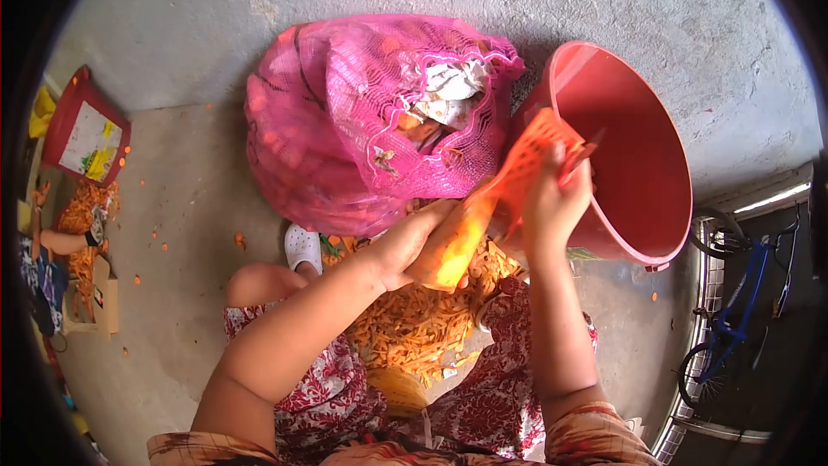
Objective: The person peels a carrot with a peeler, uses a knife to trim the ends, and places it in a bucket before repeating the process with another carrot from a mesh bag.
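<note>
My left hand [419,246] is wrapped round a thick, peeled-looking carrot [460,250], which slants up and to the right above the heap of peelings [405,332]. Closed on a red-handled tool [569,174], my right hand [556,198] is just right of the carrot's upper end. The tool's narrow tip points up and right over the bucket's rim; its working edge cannot be made out. An orange plastic piece with rows of holes [542,142] shows between the carrot and my right hand, partly hidden by the fingers.
A pink mesh sack [302,129] of carrots leans on the wall ahead, beside a tilted red bucket [634,164]. At far left are another red bucket [86,134], more peelings [82,216] and another person's arm [62,242]. A blue bicycle [733,319] stands right.
</note>
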Tool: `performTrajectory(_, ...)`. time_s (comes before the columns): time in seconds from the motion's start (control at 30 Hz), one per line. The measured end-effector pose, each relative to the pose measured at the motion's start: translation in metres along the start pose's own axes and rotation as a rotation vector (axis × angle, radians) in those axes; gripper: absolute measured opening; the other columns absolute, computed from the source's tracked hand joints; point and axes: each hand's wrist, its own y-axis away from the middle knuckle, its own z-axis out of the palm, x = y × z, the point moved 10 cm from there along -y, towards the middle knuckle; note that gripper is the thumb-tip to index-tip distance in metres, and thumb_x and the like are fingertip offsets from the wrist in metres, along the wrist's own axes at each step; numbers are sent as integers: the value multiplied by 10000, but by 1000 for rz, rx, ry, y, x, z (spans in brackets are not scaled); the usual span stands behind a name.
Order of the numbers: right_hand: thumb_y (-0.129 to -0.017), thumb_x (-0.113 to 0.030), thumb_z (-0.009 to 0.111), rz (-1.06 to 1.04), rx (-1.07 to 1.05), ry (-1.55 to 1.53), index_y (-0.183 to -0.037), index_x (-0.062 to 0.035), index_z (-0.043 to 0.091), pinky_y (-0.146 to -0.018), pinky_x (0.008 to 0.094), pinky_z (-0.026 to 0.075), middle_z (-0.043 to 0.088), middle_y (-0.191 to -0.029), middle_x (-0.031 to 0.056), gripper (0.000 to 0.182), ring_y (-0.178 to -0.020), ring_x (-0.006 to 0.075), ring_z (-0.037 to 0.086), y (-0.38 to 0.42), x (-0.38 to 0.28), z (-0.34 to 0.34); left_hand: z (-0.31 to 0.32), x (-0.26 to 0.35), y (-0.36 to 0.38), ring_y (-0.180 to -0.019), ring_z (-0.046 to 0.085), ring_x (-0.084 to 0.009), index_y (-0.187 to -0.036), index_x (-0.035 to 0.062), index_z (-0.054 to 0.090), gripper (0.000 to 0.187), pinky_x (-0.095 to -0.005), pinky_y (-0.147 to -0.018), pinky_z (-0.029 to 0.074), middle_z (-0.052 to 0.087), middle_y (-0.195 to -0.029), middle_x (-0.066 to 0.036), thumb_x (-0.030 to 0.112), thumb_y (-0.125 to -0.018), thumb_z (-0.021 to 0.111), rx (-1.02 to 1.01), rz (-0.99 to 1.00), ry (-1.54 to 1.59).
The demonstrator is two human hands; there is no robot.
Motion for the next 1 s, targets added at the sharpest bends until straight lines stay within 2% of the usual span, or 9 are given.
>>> performTrajectory(0.07, -875, -177, 444, 221, 149, 70, -725, -11, 490, -482, 253, 389, 537, -634, 80, 229, -502, 118, 470, -23, 59, -27, -4, -5, 5, -744, 577, -228, -1080, 47, 472, 432, -364, -629, 490, 570, -883, -117, 403, -882, 328, 27, -22, -22)
performTrajectory(0.17, -873, -178, 451, 473, 281, -483, -769, -10, 500, -501, 217, 371, 537, -662, 31, 204, -547, 64, 447, -36, 85, -44, -8, -11, 9, -811, 567, -189, -1147, 68, 454, 422, -349, -658, 487, 562, -947, -82, 383, -882, 358, 60, -56, -53)
performTrajectory(0.3, -867, -158, 475, 375, 78, -423, -793, -53, 527, -418, 181, 331, 503, -637, -25, 139, -483, 31, 428, -25, 60, -19, -10, -10, 6, -719, 584, -255, -1086, 82, 478, 406, -377, -595, 491, 568, -873, -85, 406, -845, 434, 73, -112, 29)
performTrajectory(0.4, -867, -144, 465, 386, -88, -483, -815, -57, 512, -416, 155, 290, 459, -571, -49, 112, -452, 1, 365, -1, 17, 10, -14, -4, 0, -743, 584, -289, -1060, 66, 472, 432, -430, -609, 488, 567, -890, -142, 435, -861, 366, 44, -47, 72)
performTrajectory(0.47, -858, -145, 488, 378, -233, -484, -832, -24, 501, -458, 191, 344, 467, -586, -22, 124, -513, 27, 400, 19, -7, 24, -8, 0, -2, -721, 589, -281, -1050, 64, 489, 425, -412, -584, 490, 583, -885, -124, 414, -873, 324, 17, -6, 143)
performTrajectory(0.57, -855, -140, 490, 176, -338, -330, -785, -13, 460, -451, 223, 356, 453, -523, 51, 148, -514, 42, 398, 33, -28, 33, -6, 4, -5, -730, 592, -270, -1069, 65, 486, 455, -406, -577, 486, 591, -900, -104, 402, -893, 237, 31, 20, 130)
performTrajectory(0.67, -853, -144, 495, 177, -340, -303, -789, -11, 470, -468, 240, 380, 509, -552, 74, 150, -498, 76, 449, 33, -27, 35, 0, 4, -5, -737, 593, -259, -1071, 70, 487, 440, -409, -576, 487, 592, -900, -104, 394, -894, 248, -48, 36, 168)
performTrajectory(0.77, -849, -135, 498, 170, -337, -383, -783, -10, 468, -477, 246, 396, 524, -564, 90, 145, -500, 95, 488, 34, -31, 35, -4, 2, -6, -729, 595, -251, -1069, 67, 488, 435, -408, -568, 488, 593, -894, -104, 387, -895, 250, 90, 28, 267)
performTrajectory(1.0, -843, -112, 497, 136, -400, -319, -786, -9, 461, -478, 249, 402, 513, -559, 112, 124, -506, 96, 503, 40, -32, 38, -4, 2, -7, -757, 593, -226, -1064, 61, 487, 400, -372, -602, 498, 591, -906, -87, 359, -897, 278, 31, 68, 208)
